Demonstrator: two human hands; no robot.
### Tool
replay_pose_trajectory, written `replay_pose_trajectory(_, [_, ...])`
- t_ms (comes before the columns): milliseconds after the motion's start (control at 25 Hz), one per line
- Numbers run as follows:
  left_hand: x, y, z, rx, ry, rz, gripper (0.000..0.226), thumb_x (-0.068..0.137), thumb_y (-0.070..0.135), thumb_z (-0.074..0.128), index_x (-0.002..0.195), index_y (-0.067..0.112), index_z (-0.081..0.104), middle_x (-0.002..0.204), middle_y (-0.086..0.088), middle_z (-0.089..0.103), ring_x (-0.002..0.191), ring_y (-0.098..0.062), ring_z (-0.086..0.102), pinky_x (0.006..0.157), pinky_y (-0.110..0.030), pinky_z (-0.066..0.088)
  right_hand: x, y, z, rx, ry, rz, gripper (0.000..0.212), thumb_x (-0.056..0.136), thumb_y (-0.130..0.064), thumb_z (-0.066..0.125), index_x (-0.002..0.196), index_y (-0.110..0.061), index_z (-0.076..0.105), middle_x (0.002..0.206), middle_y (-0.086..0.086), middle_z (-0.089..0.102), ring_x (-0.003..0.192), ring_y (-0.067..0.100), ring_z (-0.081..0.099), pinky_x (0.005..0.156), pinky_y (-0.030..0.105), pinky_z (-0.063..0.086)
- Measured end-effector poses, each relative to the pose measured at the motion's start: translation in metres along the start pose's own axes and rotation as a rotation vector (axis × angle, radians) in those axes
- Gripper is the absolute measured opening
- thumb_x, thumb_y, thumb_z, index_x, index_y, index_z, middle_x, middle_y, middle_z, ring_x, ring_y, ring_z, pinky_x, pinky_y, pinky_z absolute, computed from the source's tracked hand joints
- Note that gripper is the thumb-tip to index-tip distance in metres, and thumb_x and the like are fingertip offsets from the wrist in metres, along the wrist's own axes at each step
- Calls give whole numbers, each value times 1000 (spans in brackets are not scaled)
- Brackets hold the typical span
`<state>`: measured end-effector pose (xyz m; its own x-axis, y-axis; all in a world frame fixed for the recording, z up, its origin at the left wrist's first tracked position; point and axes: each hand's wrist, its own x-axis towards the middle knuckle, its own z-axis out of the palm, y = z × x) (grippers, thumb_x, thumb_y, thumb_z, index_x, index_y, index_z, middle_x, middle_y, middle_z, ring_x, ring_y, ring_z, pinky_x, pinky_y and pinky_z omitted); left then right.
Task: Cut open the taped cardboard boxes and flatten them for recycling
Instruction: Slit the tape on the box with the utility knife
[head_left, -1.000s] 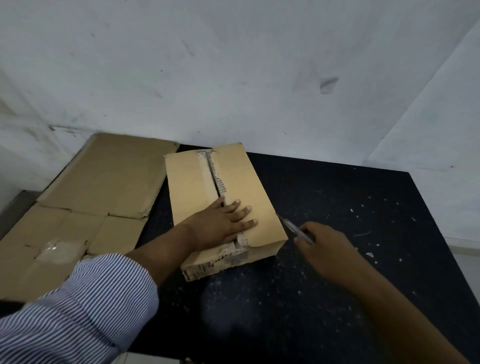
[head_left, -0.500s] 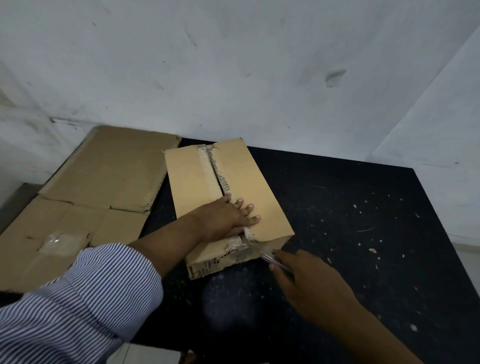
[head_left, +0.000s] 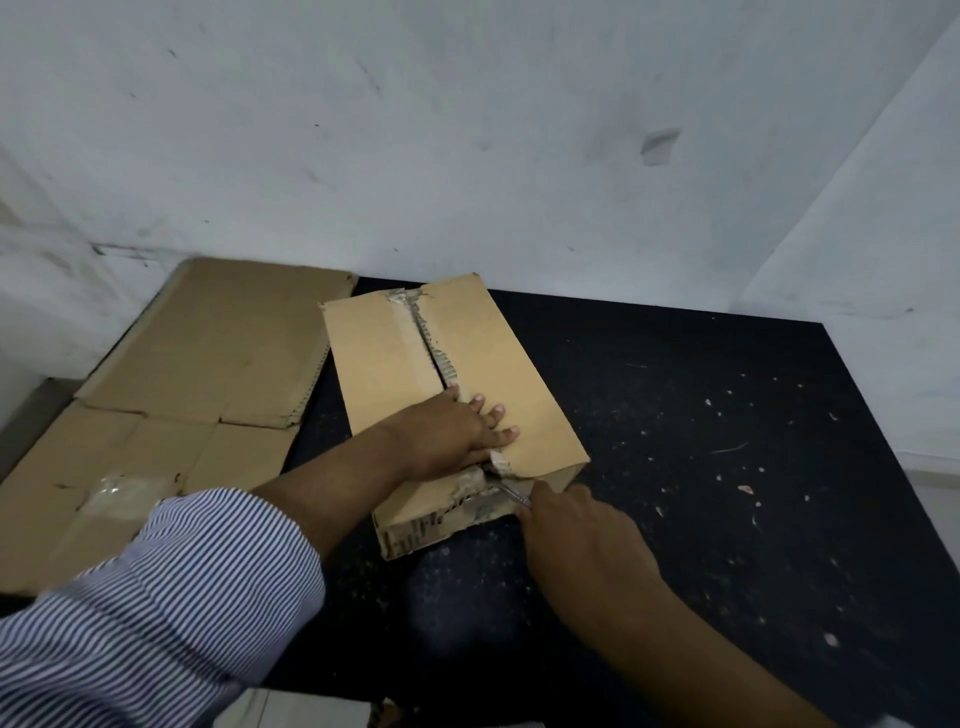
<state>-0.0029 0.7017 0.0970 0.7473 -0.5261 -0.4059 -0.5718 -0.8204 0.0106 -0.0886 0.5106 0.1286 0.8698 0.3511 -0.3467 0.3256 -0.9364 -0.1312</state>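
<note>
Obs., head view. Brown rectangular cardboard box (head_left: 483, 374) lies flat on the black speckled worktop (head_left: 727, 467), its long axis running away from me and its far end near the white wall (head_left: 467, 130).

Top seam: gapes along the far stretch, with corrugated edges exposed. Crumpled tape sits at the far end.

Left hand (head_left: 457, 431): palm down on the box top at the near end. The grip is spread, with straight fingers pressing across the seam. Blue-and-white striped sleeve (head_left: 156, 597) is pushed up the forearm.

Right hand (head_left: 571, 525): at the box's near end face, seen from behind. Its grip pinches a slim silvery pen-like tool (head_left: 511, 491), whose tip sits in the torn, ragged tape where the top flaps meet that end.

Large flattened cardboard sheets (head_left: 208, 364) lie left of the box, just beside it. I cannot tell whether they touch.
</note>
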Motion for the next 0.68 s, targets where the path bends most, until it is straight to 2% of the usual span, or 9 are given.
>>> replay_pose_trajectory(200, [5, 8, -1, -46, 37, -25, 49, 110, 29, 30, 158, 29, 23, 165, -6, 21, 151, -25, 23, 124, -47, 9, -13, 15, -5, 30, 37, 31, 34, 108, -44, 24, 118, -23, 49, 102, 3, 56, 81, 19, 63, 72, 35, 55])
replay_pose_trajectory(280, [7, 7, 0, -84, 51, -9, 48, 109, 28, 33, 157, 30, 27, 164, -5, 26, 150, -24, 25, 124, -48, 9, -19, 27, -4, -3, 30, 40, 37, 108, -44, 24, 130, -24, 45, 105, 4, 56, 82, 18, 63, 75, 36, 58])
replay_pose_trajectory(360, [3, -1, 3, -126, 46, 8, 47, 109, 27, 35, 156, 31, 28, 163, -5, 28, 150, -24, 26, 124, -48, 8, -25, 57, -10, -32, 3, 110, 40, 107, -41, 29, 142, -23, 40, 108, 3, 60, 84, 13, 64, 76, 31, 58])
replay_pose_trajectory(400, [0, -4, 7, -130, 53, 10, 48, 109, 27, 35, 156, 31, 28, 163, -5, 27, 151, -23, 24, 124, -48, 7, -28, 75, -17, -7, 0, 166, 41, 107, -43, 31, 139, -25, 47, 102, -2, 62, 81, 8, 64, 73, 27, 57])
replay_pose_trajectory(480, [-4, -11, 16, -138, 78, 16, 48, 109, 29, 35, 156, 31, 26, 163, -3, 25, 152, -22, 20, 125, -46, 5, -31, 100, -26, 115, 2, 225, 36, 104, -49, 34, 121, -32, 61, 86, -12, 63, 72, 3, 62, 68, 25, 55])
replay_pose_trajectory(560, [-3, -10, 20, -154, 112, 26, 48, 108, 30, 37, 156, 31, 27, 163, -1, 24, 152, -21, 19, 125, -44, 3, -25, 98, -26, 313, 48, 205, 22, 102, -49, 41, 103, -37, 59, 78, -10, 64, 65, 5, 62, 64, 28, 56])
replay_pose_trajectory(680, [-5, -10, 23, -263, 234, 43, 47, 107, 29, 43, 153, 29, 35, 162, -1, 26, 152, -22, 17, 124, -42, 0, 17, 75, -13, 547, 154, 198, 32, 97, -55, 51, 107, -25, 53, 82, -4, 61, 66, 11, 60, 54, 28, 47])
